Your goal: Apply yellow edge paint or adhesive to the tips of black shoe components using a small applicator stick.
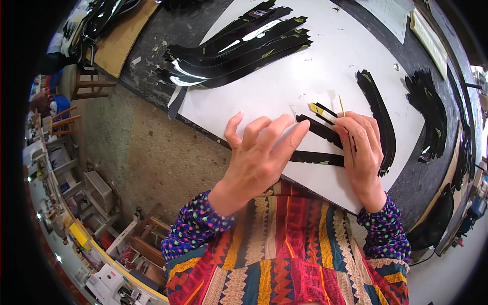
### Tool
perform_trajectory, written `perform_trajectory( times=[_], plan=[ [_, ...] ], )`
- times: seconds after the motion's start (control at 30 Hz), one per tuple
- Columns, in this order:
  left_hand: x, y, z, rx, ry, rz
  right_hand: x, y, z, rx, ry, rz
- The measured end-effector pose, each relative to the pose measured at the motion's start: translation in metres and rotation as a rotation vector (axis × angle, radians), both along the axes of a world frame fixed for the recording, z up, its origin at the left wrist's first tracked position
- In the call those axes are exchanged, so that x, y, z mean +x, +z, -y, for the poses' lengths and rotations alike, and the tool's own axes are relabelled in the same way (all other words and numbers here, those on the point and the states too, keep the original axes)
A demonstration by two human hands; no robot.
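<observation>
My left hand is over the near edge of the white board, its fingers spread and apparently holding nothing. Its fingertips are beside the end of a short black glossy strip. My right hand is closed, with a thin yellow stick rising from between its fingers; the stick's lower end is hidden. By those fingertips lies a small yellow-and-white piece with a dark edge; I cannot tell whether the fingers touch it. Another black strip runs between my hands, close to the board's near edge.
The white board lies on a dark worktable. A long curved black strip is right of my hand. Several strips form a stack at the far left; another pile lies at the right. Wooden stools stand beyond the table's left edge.
</observation>
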State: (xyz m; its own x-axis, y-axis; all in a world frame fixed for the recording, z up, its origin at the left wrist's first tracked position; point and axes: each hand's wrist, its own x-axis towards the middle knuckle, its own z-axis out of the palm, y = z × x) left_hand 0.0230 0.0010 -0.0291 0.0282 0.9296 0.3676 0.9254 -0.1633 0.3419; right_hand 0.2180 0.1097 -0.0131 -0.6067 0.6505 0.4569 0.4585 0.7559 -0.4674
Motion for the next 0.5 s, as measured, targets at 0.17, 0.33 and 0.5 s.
perform_trajectory(
  times=[0.17, 0.33, 0.5],
  plan=[
    [-0.0016, -0.003, 0.0066, 0.007, 0.002, -0.068, -0.0021, 0.0049, 0.0009, -0.003, -0.027, 0.073],
    [-0.0004, -0.0048, 0.0065, 0.002, 0.019, -0.062, -0.0018, 0.0054, 0.0033, 0.008, -0.025, 0.086],
    [0.0009, -0.0067, 0.0081, -0.004, 0.037, -0.049, -0.0009, 0.0069, 0.0012, -0.085, -0.02, 0.081]
  ],
)
